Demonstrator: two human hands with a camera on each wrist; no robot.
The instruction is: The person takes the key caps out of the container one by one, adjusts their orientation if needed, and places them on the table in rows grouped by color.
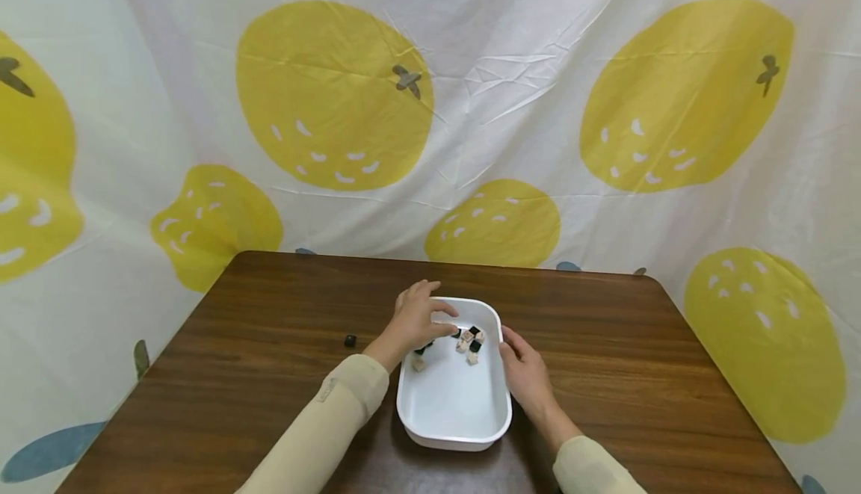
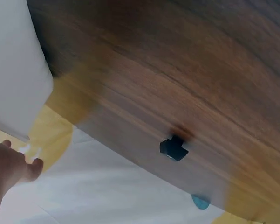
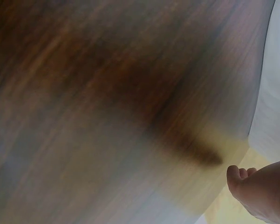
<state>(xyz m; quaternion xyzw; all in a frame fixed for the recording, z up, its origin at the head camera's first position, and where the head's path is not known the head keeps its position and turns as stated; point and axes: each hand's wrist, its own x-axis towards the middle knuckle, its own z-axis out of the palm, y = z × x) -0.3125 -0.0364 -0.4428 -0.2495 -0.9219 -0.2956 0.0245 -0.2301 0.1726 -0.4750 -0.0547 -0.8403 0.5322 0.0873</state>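
A white rectangular tray (image 1: 457, 434) stands on the table. Inside, toward its far end, lies a loose cluster of small black cubes (image 1: 474, 346) and pale cream cubes (image 1: 473, 358). More cubes sit by the left wall, partly hidden by my left hand (image 1: 418, 318). That hand hovers over the tray's far left rim, its thumb and fingers spread apart, with nothing visible between them. My right hand (image 1: 527, 374) rests along the outside of the right wall, thumb near the rim. Left of the tray, a single black cube (image 1: 350, 341) lies on the table.
The brown wooden table (image 1: 646, 374) extends around the tray on all sides. A white curtain (image 1: 504, 105) with yellow lemon prints hangs behind and beside it. In the left wrist view, the lone black cube (image 2: 174, 148) appears near the table's edge.
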